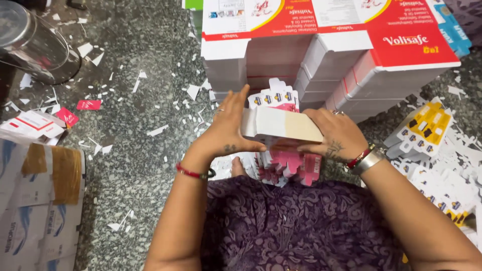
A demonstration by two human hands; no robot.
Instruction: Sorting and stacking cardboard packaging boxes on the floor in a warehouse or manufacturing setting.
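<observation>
Fingers both hands squeeze flat card stack, edges squared.

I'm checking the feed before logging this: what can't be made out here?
Head view only:
- Palms and fingertips of left hand and right hand: hidden against the white card stack.
- Pink cartons: partly covered by that stack.
- Red-and-white sheet pile: cut off by the top edge.

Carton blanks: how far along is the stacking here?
Done: tall stacks of flat red-and-white blanks stand ahead. In hand: the left hand and right hand press a white bundle between them, above pink die-cut pieces. Left: loose yellow-and-white sheets at right, paper scraps on the floor.
</observation>
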